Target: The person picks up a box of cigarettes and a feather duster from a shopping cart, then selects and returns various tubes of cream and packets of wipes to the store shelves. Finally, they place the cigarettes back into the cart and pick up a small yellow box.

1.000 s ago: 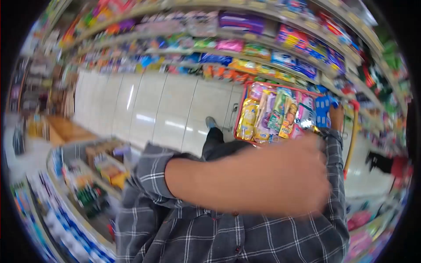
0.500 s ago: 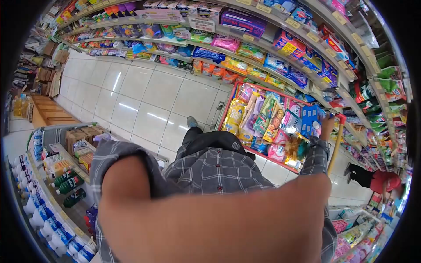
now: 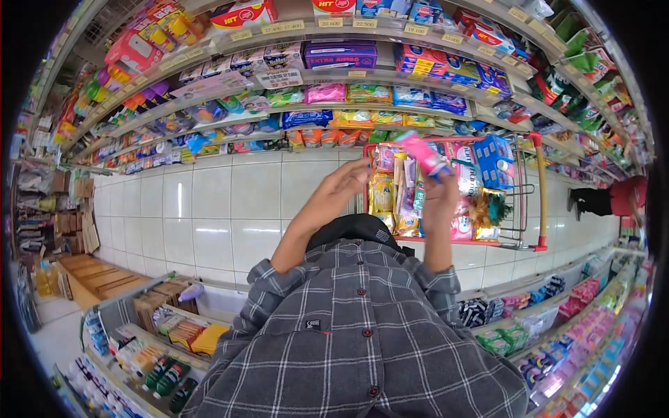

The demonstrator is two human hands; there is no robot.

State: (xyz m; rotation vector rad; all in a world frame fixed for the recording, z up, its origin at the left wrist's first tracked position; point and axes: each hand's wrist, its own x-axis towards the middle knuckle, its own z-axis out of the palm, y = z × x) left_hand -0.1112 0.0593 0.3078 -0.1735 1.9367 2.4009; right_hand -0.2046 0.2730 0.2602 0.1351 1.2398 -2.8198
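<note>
My right hand is raised over the shopping cart, its fingers closed around the lower end of a pink packet with a blue-and-white end. The print on the packet is too blurred to read. My left hand is open and empty, fingers stretched toward the cart's left edge. Inside the red-rimmed cart lie yellow packs, a purple pack and other colourful pouches. A blue box stands at the handle end. My right hand hides part of the load.
Shelves of packets and boxes, including a purple box, run along the far side. The cart's yellow handle is on the right. A person in red is farther right. Dark green bottles stand at lower left.
An arm that crossed close before the camera has lowered, and my left hand now shows by the cart. My right hand has moved left from the blue box and holds a pink packet.
</note>
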